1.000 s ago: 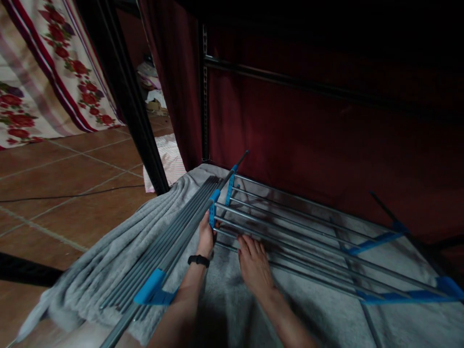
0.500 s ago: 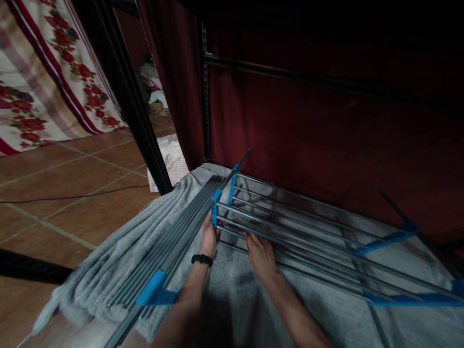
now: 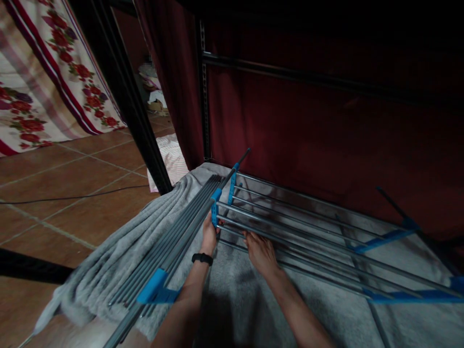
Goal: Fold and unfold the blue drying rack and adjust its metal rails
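A partly joined rack of grey metal tubes [image 3: 290, 225] and blue plastic brackets lies across grey fleece bedding. My left hand [image 3: 209, 237], a black band on its wrist, closes around the lower end of a blue bracket [image 3: 214, 212]; some of its fingers are hidden behind it. Just to the right, my right hand [image 3: 260, 251] has its fingers curled on one of the lower tubes, close to that bracket. Beside my left forearm lies a bundle of loose tubes [image 3: 170, 237]. Another blue bracket [image 3: 154, 290] sits on the long side pole near me.
Black metal frame posts [image 3: 134, 111] stand at the left, and a dark red curtain [image 3: 308, 135] hangs behind the rack. A folded grey blanket [image 3: 97, 270] lies at the bed's left edge. Beyond are a tiled floor [image 3: 72, 193], a thin cable and a flowered cloth [image 3: 58, 72].
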{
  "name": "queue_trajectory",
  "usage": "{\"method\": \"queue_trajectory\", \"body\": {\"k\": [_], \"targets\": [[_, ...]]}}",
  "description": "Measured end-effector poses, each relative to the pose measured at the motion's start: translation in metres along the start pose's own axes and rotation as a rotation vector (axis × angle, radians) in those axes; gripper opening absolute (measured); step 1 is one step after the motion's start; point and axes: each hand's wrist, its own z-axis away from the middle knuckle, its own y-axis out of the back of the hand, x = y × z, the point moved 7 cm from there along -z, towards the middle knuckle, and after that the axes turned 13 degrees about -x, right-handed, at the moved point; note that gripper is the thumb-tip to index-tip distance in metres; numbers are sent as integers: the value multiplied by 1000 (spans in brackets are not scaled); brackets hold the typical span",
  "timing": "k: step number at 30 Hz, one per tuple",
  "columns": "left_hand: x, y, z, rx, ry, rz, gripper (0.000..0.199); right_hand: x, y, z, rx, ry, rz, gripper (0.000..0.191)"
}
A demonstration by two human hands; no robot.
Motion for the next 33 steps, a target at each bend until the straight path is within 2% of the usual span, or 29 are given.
{"method": "queue_trajectory", "body": {"k": [4,7,11,13,16,19,21,26,33], "targets": [[-1,0,-1,-14,-13,-11,47,-1,2,0,5,-8,4,34],[-2,2,-3,-24,-21,-20,46,-11,2,10,69,10,45,41],[-4,7,-2,-41,-45,-85,42,-30,-17,34,116,85,64,45],[-5,11,-1,-25,-46,-106,37,-27,-32,40,102,26,57,43],[-6,14,2,1,-44,-101,32,-11,-51,38,67,-136,60,36],[-6,14,4,-1,-52,-98,29,0,-61,28,20,-171,56,23],[-5,14,4,-7,-55,-100,28,4,-61,22,26,-159,44,21],[-9,17,3,-2,-56,-97,30,7,-52,20,111,-132,38,31],[-11,16,1,7,-38,-70,29,10,-54,12,11,-123,55,30]]}}
